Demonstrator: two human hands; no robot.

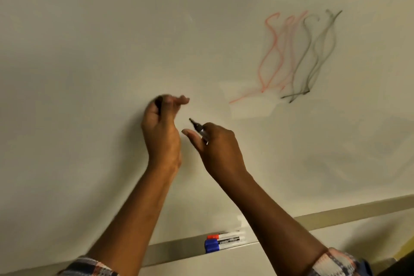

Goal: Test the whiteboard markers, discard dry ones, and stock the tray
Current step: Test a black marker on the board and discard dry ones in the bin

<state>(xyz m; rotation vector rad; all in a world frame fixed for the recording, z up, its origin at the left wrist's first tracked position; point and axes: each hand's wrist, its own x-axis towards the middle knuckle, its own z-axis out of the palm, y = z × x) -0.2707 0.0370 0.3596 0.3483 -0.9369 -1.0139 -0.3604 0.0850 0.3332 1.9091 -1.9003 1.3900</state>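
My right hand [218, 148] holds an uncapped black marker [198, 127] with its tip pointing up and left, close to the whiteboard [112, 40]. A dark cap [158, 105] sits in the grip of my left hand [162, 127], which is raised in front of the board just left of the marker. On the tray [174, 251] below lie a red-capped marker [224, 235] and two blue-capped markers [220, 244], side by side.
Red scribbles [272, 51] and grey-black scribbles [313, 56] mark the board at the upper right, with a smeared wiped patch below them. The tray's ledge runs along the board's bottom edge toward the right.
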